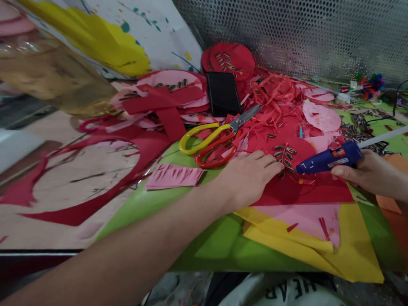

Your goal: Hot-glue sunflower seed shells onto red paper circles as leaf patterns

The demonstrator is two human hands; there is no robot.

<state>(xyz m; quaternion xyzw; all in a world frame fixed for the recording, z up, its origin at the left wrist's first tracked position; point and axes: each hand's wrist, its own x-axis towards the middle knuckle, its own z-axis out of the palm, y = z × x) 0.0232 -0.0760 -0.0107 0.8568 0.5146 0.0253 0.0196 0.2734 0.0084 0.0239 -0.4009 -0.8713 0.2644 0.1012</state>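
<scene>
My right hand (366,172) is wrapped round a blue glue gun (331,159) with a white glue stick out of its back. The gun's tip points left, at dark striped seeds (285,156) arranged like a leafy sprig on a red paper circle (302,148). Left of the tip, my left hand (251,176) lies palm down on the red paper, its fingertips beside the lowest seeds. Its fingers are close together, and whatever may be under them is hidden. Red paper (306,193) lies beneath the circle.
Yellow and orange scissors (223,134) lie left of the circle, near a black phone (223,94). Loose seeds (357,125) are spread at the right. A large jar (60,72) stands at the back left. Yellow paper (353,242) overlaps the green table's (204,246) front edge.
</scene>
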